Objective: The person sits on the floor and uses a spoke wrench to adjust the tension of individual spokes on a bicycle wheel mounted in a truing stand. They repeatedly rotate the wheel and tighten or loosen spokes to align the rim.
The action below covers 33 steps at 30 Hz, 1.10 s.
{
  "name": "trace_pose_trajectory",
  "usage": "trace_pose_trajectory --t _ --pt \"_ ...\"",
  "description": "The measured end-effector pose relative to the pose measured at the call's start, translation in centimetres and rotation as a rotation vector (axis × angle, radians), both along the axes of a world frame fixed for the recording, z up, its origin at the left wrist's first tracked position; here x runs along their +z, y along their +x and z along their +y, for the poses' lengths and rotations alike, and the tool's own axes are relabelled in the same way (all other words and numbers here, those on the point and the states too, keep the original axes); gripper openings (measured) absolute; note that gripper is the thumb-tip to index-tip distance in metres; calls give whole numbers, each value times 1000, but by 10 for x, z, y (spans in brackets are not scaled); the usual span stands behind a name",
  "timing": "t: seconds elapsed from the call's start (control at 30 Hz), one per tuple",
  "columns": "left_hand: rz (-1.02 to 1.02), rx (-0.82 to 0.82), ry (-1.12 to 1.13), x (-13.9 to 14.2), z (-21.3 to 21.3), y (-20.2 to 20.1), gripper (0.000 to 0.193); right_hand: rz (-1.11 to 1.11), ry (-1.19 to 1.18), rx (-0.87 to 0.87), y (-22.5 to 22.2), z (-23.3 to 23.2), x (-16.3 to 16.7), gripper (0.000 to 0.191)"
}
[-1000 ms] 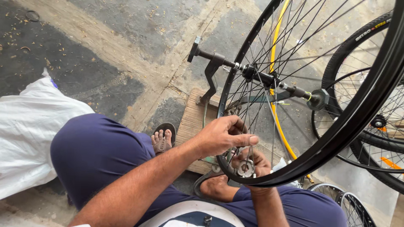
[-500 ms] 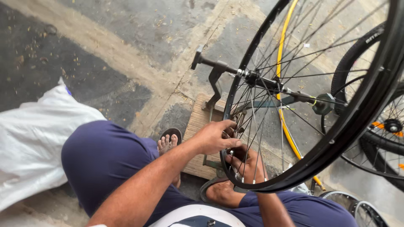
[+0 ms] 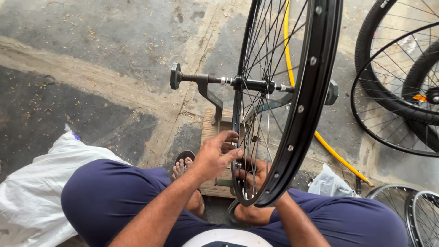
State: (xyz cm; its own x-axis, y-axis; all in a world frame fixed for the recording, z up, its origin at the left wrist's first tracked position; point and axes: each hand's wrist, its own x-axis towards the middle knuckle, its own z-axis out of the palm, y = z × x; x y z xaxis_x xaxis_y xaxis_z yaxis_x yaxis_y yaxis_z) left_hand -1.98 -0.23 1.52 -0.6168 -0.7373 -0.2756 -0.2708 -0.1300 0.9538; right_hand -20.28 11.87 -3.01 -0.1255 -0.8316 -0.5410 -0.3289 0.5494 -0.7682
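A black bicycle wheel rim (image 3: 305, 114) with thin steel spokes stands upright in a black truing stand (image 3: 208, 89), its hub on a threaded axle. My left hand (image 3: 216, 154) is at the rim's lower left side, fingers curled against the spokes near the rim. My right hand (image 3: 254, 171) reaches in behind the spokes on the other side, fingers closed at the same low spot; the spokes partly hide it. Whether a tool is in either hand cannot be told. My knees in dark blue trousers frame the wheel.
The stand sits on a small wooden block (image 3: 214, 137) on rough concrete. A white sack (image 3: 32, 192) lies at the left. Other bicycle wheels (image 3: 398, 91) lean at the right, and more (image 3: 411, 210) lie at the lower right. A yellow hose (image 3: 329, 146) runs behind.
The view has swung, so the wheel now appears edge-on and upright. Both hands stay at the lower rim and spokes, shifted slightly.
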Motion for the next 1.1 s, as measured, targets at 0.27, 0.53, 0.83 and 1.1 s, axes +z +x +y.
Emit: trace_pose_trajectory --t 0.27,0.53,0.83,1.1 --pt "14 -25 28 -12 -4 -5 53 -155 -179 5 -1 -7 -10 39" --pt "-105 -82 1 -11 -5 -5 52 190 20 125 -3 -18 26 32" --pt "12 78 -299 9 6 -4 42 -8 -393 -155 -31 17 -32 29" --pt "293 38 -386 65 44 29 29 -279 -342 -220 -34 33 -51 32"
